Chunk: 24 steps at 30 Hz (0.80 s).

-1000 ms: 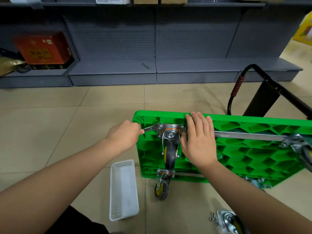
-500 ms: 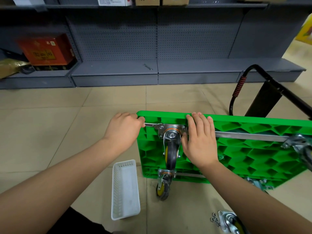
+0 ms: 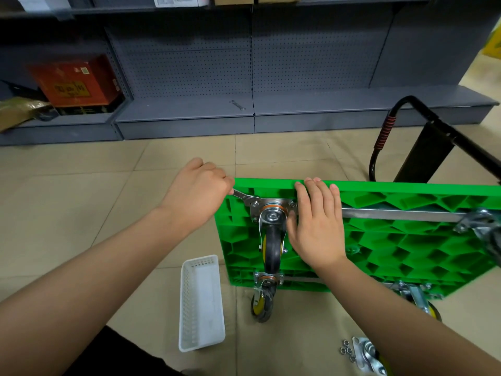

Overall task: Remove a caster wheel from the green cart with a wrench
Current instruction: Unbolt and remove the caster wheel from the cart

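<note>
Near the middle, left hand [image 3: 196,189] grips the wrench [image 3: 244,198], probably on a bolt; flat right hand [image 3: 315,226] steadies the green cart [image 3: 406,234].

Glossy ribbed green plastic cart deck [image 3: 406,240]; shiny steel caster plate [image 3: 272,206] and bright metal wrench [image 3: 244,197]; matt white perforated plastic basket [image 3: 202,302].

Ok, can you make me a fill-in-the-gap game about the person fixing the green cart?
1. The left hand grips a ____ set on a bolt of the caster wheel.
2. The right hand rests flat on the ____ cart.
3. The white basket lies on the ____.

Missing words: wrench; green; floor
</note>
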Each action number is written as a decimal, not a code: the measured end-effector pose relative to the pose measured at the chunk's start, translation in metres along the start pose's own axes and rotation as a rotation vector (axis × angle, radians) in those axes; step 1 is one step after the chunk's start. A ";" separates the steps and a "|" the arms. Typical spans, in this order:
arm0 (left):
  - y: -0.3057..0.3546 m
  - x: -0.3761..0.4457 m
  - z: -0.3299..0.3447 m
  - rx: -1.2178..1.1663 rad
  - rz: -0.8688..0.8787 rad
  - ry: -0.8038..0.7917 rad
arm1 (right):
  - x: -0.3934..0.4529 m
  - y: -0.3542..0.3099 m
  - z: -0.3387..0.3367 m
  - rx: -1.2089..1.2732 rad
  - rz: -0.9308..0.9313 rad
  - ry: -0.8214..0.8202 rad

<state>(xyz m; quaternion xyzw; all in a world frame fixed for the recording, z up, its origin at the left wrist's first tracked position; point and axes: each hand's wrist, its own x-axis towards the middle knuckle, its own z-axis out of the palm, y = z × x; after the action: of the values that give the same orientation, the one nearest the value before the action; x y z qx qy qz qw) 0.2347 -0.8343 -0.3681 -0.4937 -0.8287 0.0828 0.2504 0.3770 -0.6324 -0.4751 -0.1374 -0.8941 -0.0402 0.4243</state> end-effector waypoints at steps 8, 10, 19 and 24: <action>-0.011 -0.006 0.000 -0.063 -0.036 0.024 | 0.001 0.002 -0.002 0.003 -0.007 -0.003; -0.019 -0.015 0.005 -0.150 -0.115 0.009 | 0.000 0.001 -0.002 0.002 -0.002 -0.004; 0.021 -0.045 0.037 -0.802 -0.454 -0.200 | 0.000 0.001 -0.001 0.008 0.005 -0.005; 0.039 -0.049 0.061 -0.881 -0.545 -0.299 | 0.001 0.000 -0.002 0.010 0.006 -0.002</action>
<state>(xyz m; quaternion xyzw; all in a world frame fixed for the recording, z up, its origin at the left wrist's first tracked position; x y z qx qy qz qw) 0.2530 -0.8503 -0.4521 -0.3018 -0.9096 -0.2714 -0.0885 0.3778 -0.6325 -0.4736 -0.1378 -0.8943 -0.0344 0.4244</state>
